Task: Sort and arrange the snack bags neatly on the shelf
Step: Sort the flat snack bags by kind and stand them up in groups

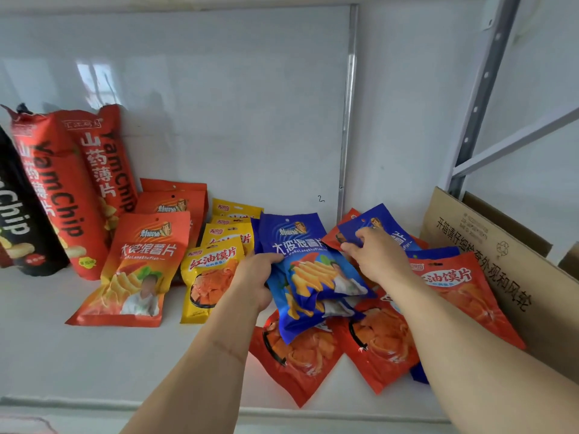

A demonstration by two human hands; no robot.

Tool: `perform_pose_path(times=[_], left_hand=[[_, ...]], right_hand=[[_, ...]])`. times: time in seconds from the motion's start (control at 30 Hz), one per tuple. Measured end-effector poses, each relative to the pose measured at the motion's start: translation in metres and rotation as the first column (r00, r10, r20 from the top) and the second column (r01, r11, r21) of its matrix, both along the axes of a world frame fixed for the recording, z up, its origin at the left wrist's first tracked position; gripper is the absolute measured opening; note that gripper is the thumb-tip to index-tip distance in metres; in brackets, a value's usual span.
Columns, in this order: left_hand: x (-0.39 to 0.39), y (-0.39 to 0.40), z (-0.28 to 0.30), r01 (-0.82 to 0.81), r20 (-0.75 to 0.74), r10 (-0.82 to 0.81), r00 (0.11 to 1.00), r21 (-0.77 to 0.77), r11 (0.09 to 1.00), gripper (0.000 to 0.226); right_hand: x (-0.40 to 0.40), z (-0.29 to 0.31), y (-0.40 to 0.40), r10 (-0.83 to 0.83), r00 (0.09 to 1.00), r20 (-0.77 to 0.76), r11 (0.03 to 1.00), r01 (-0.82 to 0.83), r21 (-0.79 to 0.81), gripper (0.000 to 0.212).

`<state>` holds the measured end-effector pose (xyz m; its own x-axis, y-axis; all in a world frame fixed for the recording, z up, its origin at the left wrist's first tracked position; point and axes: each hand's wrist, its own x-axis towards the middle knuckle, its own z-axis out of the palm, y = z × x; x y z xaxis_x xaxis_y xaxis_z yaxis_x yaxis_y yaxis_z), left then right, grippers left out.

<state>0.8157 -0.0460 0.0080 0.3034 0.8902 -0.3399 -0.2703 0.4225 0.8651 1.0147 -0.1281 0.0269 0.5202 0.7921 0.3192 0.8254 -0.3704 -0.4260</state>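
Head view. A black chip bag (22,211) is cut off at the 9 o'clock edge. Under the loose pile of red bags (376,339), a blue corner at 5 o'clock is mostly hidden. The cardboard box (488,270) is cropped at 3 o'clock.

The left hand (253,283) grips a stack of blue bags (313,277) at its left edge, the stack extending toward 3 o'clock from the hand. The right hand (376,255) pinches another blue bag (379,228), which rises toward 12 o'clock above the fingers. All lie on the white shelf (78,364).
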Motion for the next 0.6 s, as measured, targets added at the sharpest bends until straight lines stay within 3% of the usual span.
perform_pose_path(times=[0.1,0.2,0.3,0.4,0.6], left_hand=[[-0.001,0.004,-0.009,0.011,0.081,-0.007,0.997,-0.042,0.999,0.028],[-0.004,0.010,-0.015,-0.004,0.109,0.010,0.994,-0.052,0.999,0.030],[-0.006,0.019,-0.013,-0.057,0.124,0.055,0.991,0.008,0.998,0.022],[-0.007,0.028,-0.006,-0.116,0.149,0.104,0.983,0.072,0.991,0.020],[-0.006,0.043,0.005,-0.251,0.144,0.220,0.965,0.256,0.933,0.019]], right_hand=[[-0.003,-0.002,0.016,-0.063,0.977,0.204,0.986,0.093,-0.138,0.044],[-0.003,0.001,0.027,-0.088,0.964,0.253,0.976,0.134,-0.171,0.024],[-0.006,0.004,0.033,-0.106,0.968,0.227,0.991,0.122,-0.058,0.020],[-0.018,0.013,0.041,-0.021,0.977,0.214,0.997,0.004,0.077,0.026],[-0.054,0.052,0.054,0.145,0.953,0.264,0.961,-0.200,0.193,0.024]])
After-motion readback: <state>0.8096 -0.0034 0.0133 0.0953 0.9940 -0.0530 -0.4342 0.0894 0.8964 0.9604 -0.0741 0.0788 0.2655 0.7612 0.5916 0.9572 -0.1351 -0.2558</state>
